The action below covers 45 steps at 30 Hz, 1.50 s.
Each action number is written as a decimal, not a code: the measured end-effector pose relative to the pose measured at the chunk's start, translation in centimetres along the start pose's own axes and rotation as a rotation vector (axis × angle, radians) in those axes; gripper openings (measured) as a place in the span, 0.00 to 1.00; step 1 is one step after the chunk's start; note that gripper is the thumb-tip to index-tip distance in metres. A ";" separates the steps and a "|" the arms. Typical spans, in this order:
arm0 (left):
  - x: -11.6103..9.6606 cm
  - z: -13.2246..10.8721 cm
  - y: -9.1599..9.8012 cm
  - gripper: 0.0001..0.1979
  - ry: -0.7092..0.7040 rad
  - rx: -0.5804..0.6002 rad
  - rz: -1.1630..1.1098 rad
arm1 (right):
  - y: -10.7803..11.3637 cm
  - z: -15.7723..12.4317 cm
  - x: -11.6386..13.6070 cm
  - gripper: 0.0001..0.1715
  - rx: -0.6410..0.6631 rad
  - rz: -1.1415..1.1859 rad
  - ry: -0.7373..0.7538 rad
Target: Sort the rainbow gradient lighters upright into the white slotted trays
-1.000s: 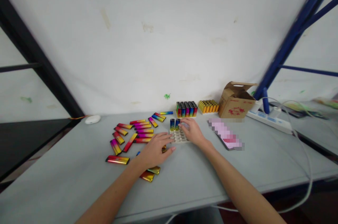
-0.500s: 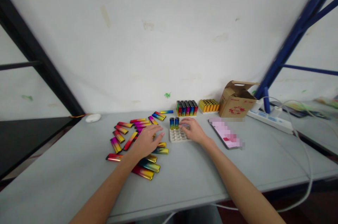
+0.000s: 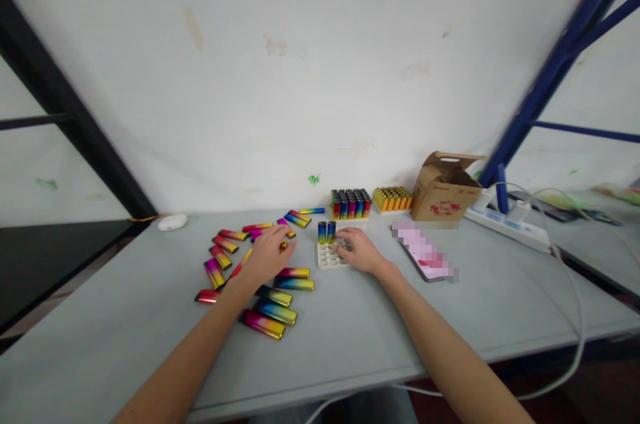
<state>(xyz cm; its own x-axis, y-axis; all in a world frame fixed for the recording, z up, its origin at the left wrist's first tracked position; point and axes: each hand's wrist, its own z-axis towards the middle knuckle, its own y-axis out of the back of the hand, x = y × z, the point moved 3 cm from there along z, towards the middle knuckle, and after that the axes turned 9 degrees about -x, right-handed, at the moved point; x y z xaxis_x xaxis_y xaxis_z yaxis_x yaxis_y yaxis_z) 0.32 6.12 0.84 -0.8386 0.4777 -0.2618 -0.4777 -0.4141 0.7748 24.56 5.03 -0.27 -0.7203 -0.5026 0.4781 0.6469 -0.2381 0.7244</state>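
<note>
Glossy gradient-coloured flat tubes, which look like lighters, lie in a loose pile on the left of the table. Over the pile is my left hand, its thumb and fingers apart and bent. A gold end shows between them, but I cannot tell whether it is held. My right hand rests over a white tray with holes, fingers apart, their tips close beside two upright blue lighters in its back left holes. The hand hides the tray's right part.
Behind the tray stand a block of upright multicoloured lighters and a block of yellow ones. To the right are an open cardboard box, a phone and a power strip with cables. A white case lies far left.
My left hand has moved left and slightly back over the pile, and its fingers have bent more. My right hand stays at the tray. The view has shifted slightly.
</note>
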 end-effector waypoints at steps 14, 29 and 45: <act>-3.2 1.2 -1.2 0.18 -0.090 0.151 0.010 | -0.1 0.1 0.0 0.17 -0.011 -0.010 0.010; -3.5 0.4 -1.4 0.21 -0.021 0.147 0.134 | -0.2 0.0 -0.2 0.19 0.015 0.007 -0.016; -2.9 1.5 1.0 0.09 0.732 -0.232 -1.166 | -0.2 0.0 -0.4 0.17 0.012 0.019 -0.018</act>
<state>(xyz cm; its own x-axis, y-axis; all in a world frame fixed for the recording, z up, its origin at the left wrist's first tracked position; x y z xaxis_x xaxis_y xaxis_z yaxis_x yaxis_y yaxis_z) 2.64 5.49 3.20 0.1576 0.1537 -0.9755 -0.9583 -0.2146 -0.1887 24.73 5.27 -0.68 -0.7123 -0.4918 0.5009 0.6576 -0.2181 0.7211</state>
